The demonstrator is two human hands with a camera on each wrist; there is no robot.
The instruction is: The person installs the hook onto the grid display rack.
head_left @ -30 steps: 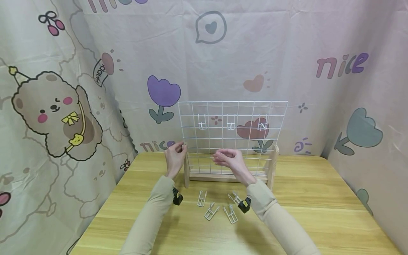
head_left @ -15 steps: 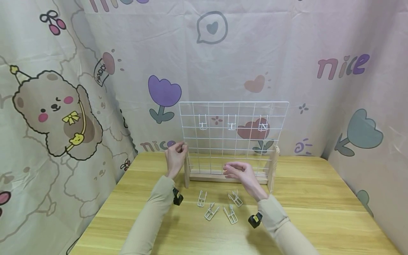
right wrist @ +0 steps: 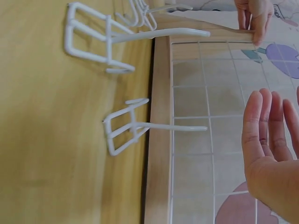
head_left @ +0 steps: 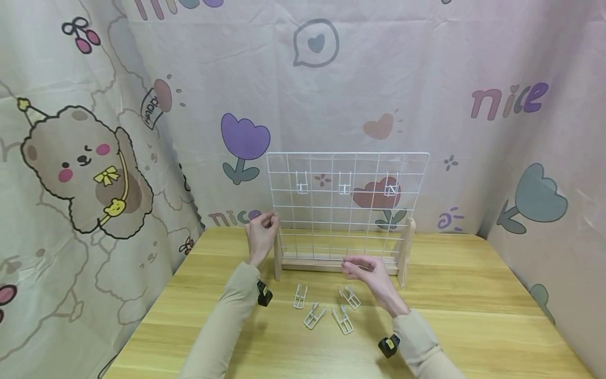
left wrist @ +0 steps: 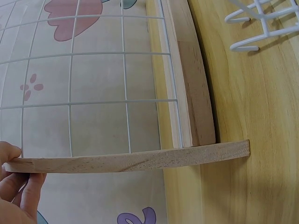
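Observation:
A white wire grid panel (head_left: 347, 153) stands in a wooden stand (head_left: 312, 264). My left hand (head_left: 262, 237) pinches the top of the stand's left post (left wrist: 131, 161) between thumb and fingers. Low in front of the grid is my right hand (head_left: 374, 276), fingers loosely bent and holding nothing. Several loose white wire hooks lie on the table below it, among them a hook (head_left: 350, 298) nearest that hand and another hook (head_left: 343, 321) closer to me. The right wrist view shows one hook (right wrist: 133, 128) with its prong pointing toward the grid.
Three hooks hang in a row high on the grid: a left hook (head_left: 302, 187), a middle hook (head_left: 344, 188) and a right hook (head_left: 391, 189). The wooden table (head_left: 473, 295) reaches back to a printed curtain (head_left: 312, 95).
My right hand has come down and to the right, away from the middle of the grid toward the loose hooks. The left hand keeps its place on the post.

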